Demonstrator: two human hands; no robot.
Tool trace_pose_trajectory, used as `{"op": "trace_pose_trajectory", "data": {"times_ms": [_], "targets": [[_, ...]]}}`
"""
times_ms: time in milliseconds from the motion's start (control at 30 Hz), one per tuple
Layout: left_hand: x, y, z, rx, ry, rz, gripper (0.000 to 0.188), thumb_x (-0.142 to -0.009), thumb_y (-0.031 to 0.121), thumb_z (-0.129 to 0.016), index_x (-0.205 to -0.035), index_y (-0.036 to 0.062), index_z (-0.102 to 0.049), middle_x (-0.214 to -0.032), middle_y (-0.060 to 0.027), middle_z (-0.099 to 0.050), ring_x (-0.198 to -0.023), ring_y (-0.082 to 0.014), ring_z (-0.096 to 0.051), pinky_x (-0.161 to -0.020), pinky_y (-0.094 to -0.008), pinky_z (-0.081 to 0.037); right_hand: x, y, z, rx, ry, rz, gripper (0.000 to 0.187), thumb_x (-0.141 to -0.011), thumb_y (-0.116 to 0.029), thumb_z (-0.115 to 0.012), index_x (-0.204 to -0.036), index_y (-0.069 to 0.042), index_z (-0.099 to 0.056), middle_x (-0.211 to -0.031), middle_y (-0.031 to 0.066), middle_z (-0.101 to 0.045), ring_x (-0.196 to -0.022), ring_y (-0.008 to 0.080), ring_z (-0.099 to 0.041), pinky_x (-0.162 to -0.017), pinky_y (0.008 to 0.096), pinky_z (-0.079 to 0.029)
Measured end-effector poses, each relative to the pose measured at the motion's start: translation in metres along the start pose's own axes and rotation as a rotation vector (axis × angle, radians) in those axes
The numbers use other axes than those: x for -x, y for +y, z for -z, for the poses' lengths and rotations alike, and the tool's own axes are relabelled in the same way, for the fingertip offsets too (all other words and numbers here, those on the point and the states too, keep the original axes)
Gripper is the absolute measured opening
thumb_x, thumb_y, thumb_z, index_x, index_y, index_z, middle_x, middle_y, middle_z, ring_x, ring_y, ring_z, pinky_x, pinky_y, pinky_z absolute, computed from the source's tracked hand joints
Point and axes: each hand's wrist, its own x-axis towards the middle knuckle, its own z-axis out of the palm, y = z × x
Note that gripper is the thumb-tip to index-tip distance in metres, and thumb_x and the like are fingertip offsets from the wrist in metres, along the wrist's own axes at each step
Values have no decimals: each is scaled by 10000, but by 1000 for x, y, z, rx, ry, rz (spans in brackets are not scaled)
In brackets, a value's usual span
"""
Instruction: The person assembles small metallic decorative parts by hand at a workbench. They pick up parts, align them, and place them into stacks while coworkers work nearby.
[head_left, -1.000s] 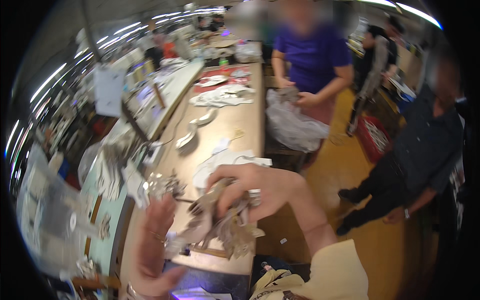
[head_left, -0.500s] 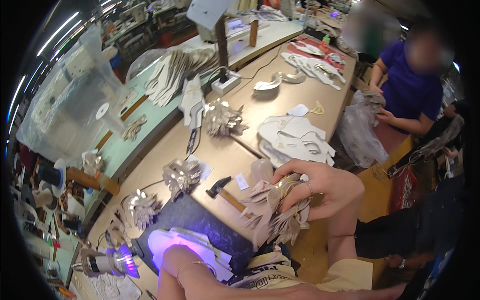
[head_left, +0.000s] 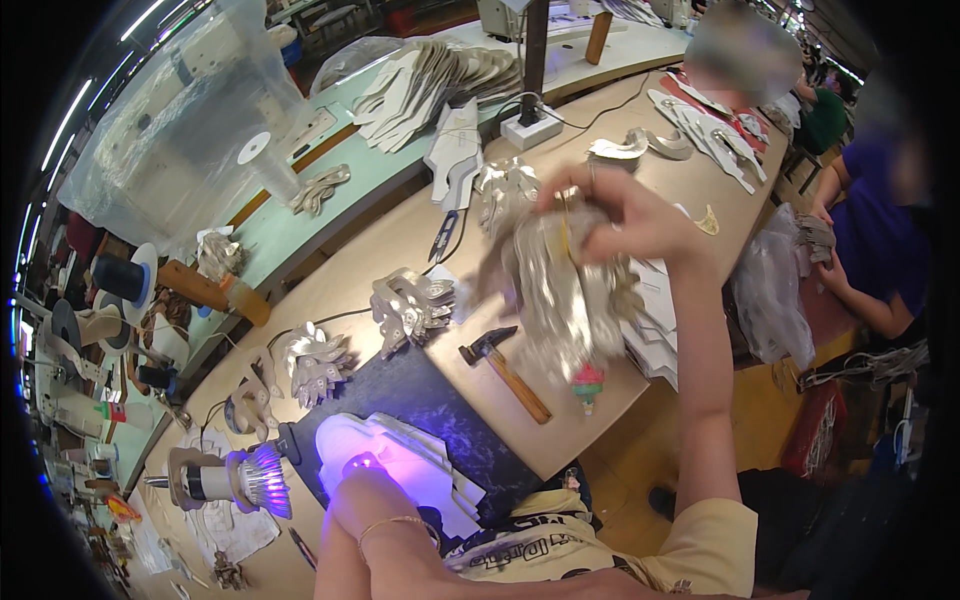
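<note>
My right hand [head_left: 635, 215] is raised over the table, its fingers closed around a bundle of shiny silver-beige shoe-upper pieces [head_left: 555, 290] tied with a yellow band. The bundle hangs down and is blurred by motion. Low at the left, my left hand [head_left: 372, 487] lies by a stack of white cut pieces [head_left: 435, 465] under violet light; its fingers are hidden or washed out by the glare. A lamp [head_left: 240, 482] shines from beside it. Beneath the white stack is a dark slab [head_left: 465, 420].
A wooden-handled hammer [head_left: 512, 380] and a small red-and-green bottle [head_left: 588, 388] lie near the table's front edge. More silver bundles [head_left: 412, 305] stand behind the slab. A snips-like tool [head_left: 445, 235] lies farther back. At the right, another person [head_left: 870, 220] handles pieces beside a plastic bag [head_left: 770, 285].
My right hand has lifted the bundle up and away from the front edge, over the table. The view has shifted, uncovering the hammer and bottle. The left hand remains by the white stack.
</note>
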Motion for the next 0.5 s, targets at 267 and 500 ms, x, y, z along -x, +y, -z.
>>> {"op": "trace_pose_trajectory", "data": {"times_ms": [267,500], "targets": [[3,4,4,147,44,-29,604,-930,356,-421,-1238,-144,-564,-1043,-242,-685,-1003,-229,-635,-972,-252,-414,-120,115,59,-35,376,-234,491,-777,-167,-684,-1217,-1,-540,-919,42,-681,-771,101,-643,-757,230,-511],[3,15,10,105,24,-128,560,-942,296,-427,-1221,-173,-554,-1076,-272,-668,-1023,-272,-641,-950,-308,-458,-140,177,98,95,353,-685,536,-646,-506,-689,-985,-91,-677,-899,31,-683,-893,163,-623,-796,361,-496]]}}
